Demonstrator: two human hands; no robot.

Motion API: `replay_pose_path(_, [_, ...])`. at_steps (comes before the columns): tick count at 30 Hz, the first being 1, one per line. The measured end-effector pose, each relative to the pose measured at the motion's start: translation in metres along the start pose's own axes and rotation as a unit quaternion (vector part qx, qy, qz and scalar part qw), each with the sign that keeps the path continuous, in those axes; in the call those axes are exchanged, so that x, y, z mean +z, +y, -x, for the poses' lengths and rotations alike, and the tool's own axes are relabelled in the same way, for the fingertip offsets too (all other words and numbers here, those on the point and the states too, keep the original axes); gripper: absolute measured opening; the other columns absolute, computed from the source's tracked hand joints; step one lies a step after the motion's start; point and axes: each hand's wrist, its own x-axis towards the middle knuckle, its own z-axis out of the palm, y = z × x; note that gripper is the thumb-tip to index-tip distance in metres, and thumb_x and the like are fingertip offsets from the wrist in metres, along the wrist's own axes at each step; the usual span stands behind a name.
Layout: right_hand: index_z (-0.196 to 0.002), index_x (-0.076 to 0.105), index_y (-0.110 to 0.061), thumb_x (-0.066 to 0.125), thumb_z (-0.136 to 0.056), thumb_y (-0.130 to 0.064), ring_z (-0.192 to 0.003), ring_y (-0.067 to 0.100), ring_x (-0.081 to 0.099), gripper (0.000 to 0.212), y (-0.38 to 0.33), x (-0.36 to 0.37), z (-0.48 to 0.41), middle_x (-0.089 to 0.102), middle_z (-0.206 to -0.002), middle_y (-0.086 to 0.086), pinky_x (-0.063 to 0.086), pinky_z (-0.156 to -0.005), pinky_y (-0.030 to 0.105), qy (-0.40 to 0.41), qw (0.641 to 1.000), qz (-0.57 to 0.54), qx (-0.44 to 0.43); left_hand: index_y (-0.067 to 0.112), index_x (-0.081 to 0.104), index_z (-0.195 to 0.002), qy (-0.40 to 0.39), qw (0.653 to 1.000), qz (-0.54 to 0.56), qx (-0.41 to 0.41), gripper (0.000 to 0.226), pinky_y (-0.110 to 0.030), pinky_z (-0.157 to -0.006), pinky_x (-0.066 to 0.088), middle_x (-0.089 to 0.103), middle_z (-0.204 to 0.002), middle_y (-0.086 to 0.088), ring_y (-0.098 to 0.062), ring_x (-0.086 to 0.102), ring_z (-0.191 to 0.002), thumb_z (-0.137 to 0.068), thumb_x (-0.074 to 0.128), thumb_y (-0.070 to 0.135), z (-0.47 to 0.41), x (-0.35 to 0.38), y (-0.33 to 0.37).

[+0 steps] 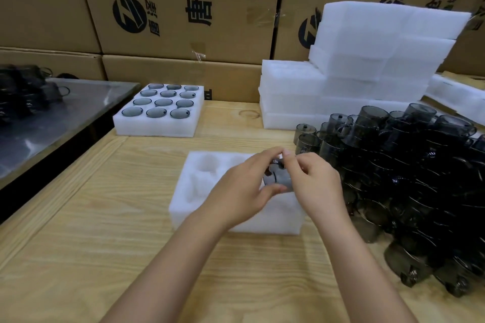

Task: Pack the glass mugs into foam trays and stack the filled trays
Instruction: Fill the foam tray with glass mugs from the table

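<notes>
A white foam tray (pixel 199 191) with round pockets lies in front of me on the wooden table. Over its right half, my left hand (pixel 244 186) and my right hand (pixel 315 181) together hold one smoky grey glass mug (pixel 278 177), fingers curled round it from both sides. The pockets I can see on the tray's left side are empty; my hands hide the rest. A filled foam tray (pixel 157 126) with several mugs in its pockets sits further back on the left. A big heap of dark glass mugs (pixel 409 178) lies to the right.
Stacks of empty foam trays (pixel 354 73) stand at the back right, with cardboard boxes (pixel 183 21) behind. A steel table (pixel 65 113) on the left carries more dark mugs (pixel 23 89). Bare wood table surface (pixel 91 231) lies at the near left.
</notes>
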Motion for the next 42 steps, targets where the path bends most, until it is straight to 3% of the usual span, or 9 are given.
replay_pose_path(3, [-0.077,0.055,-0.036,0.06,-0.081,-0.047,-0.08,-0.005,0.052,0.013,0.008,-0.003,0.001,0.06,-0.093,-0.015,0.035,-0.068,0.008,-0.014,0.999,-0.037,-0.018,0.039,0.044,-0.126,-0.002,0.994,0.097,-0.053,0.047,-0.008,-0.082,0.041,0.058,-0.11,0.024,0.006,0.059,-0.096,-0.088,0.067,0.025,-0.007,0.002,-0.009])
replay_pose_path(7, [-0.102,0.043,-0.028,0.072,-0.075,-0.035,-0.081,0.007,0.055,0.04,0.024,-0.004,0.005,0.06,-0.104,-0.009,0.046,-0.075,0.027,-0.064,0.996,-0.063,-0.005,0.057,0.022,-0.135,-0.072,0.989,0.104,-0.078,0.059,-0.007,-0.093,0.037,0.05,-0.121,0.025,0.014,0.049,-0.109,-0.091,0.058,0.042,-0.006,-0.001,-0.024])
replay_pose_path(13, [-0.111,0.067,-0.03,0.063,-0.075,-0.05,-0.074,0.002,0.053,0.041,0.024,0.001,0.003,0.059,-0.08,-0.012,0.036,-0.064,0.009,-0.011,1.0,0.009,-0.014,0.059,0.024,-0.13,-0.011,0.958,0.246,-0.151,0.046,-0.024,-0.109,0.028,0.048,-0.14,0.014,-0.004,0.04,-0.133,-0.099,0.043,0.031,-0.004,-0.002,-0.034])
replay_pose_path(19, [-0.094,0.072,-0.024,0.061,-0.074,-0.056,-0.078,0.015,0.054,0.039,0.02,0.001,0.0,0.056,-0.07,-0.006,0.041,-0.062,0.028,-0.02,0.988,0.151,-0.003,0.04,0.002,-0.15,-0.049,0.971,0.128,-0.196,0.064,0.006,-0.069,0.035,0.05,-0.139,0.015,0.024,0.047,-0.086,-0.1,0.036,0.019,-0.006,0.002,-0.039])
replay_pose_path(22, [-0.104,0.069,-0.026,0.059,-0.076,-0.058,-0.092,0.021,0.057,0.044,0.012,0.011,-0.001,0.059,-0.093,0.0,0.039,-0.067,0.029,-0.023,0.967,0.253,-0.015,0.038,0.009,-0.151,-0.055,0.971,0.124,-0.196,0.064,0.004,-0.07,0.037,0.047,-0.142,0.015,0.026,0.047,-0.083,-0.099,0.036,0.015,-0.006,0.002,-0.038])
replay_pose_path(25, [-0.118,0.062,-0.029,0.058,-0.077,-0.06,-0.099,0.021,0.058,0.052,0.007,0.02,0.002,0.053,-0.106,-0.001,0.035,-0.067,0.029,-0.036,0.943,0.327,-0.042,0.036,0.024,-0.148,-0.058,0.975,0.114,-0.184,0.057,-0.003,-0.08,0.037,0.045,-0.144,0.013,0.01,0.048,-0.112,-0.098,0.037,0.012,-0.004,0.002,-0.037])
replay_pose_path(31, [-0.117,0.062,-0.029,0.049,-0.08,-0.058,-0.097,0.022,0.056,0.049,0.011,0.022,0.006,0.038,-0.09,-0.002,0.034,-0.064,0.028,-0.065,0.922,0.371,-0.088,0.029,0.055,-0.132,-0.068,0.988,0.047,-0.131,0.036,-0.017,-0.1,0.032,0.057,-0.131,0.008,-0.006,0.041,-0.13,-0.102,0.036,0.023,-0.004,0.004,-0.031])
replay_pose_path(36, [-0.127,0.052,-0.014,0.034,-0.095,-0.036,-0.123,0.023,0.039,0.043,0.021,0.016,-0.008,0.048,-0.128,0.002,0.032,-0.104,0.035,-0.141,0.952,0.244,-0.118,0.022,0.02,-0.152,-0.073,0.996,-0.046,-0.008,0.068,-0.013,-0.112,0.009,0.02,-0.157,0.01,0.004,0.012,-0.142,-0.094,0.02,0.058,-0.003,0.008,-0.022])
replay_pose_path(42, [-0.15,-0.013,-0.026,0.02,-0.099,-0.045,-0.136,0.024,-0.036,0.063,0.034,0.033,-0.012,-0.025,-0.155,-0.006,-0.022,-0.11,0.047,-0.279,0.862,0.415,-0.081,0.015,-0.015,-0.151,-0.175,0.97,-0.168,-0.014,0.096,-0.026,-0.12,-0.001,-0.014,-0.16,0.007,0.006,-0.01,-0.143,-0.08,0.005,0.077,0.004,0.02,-0.012])
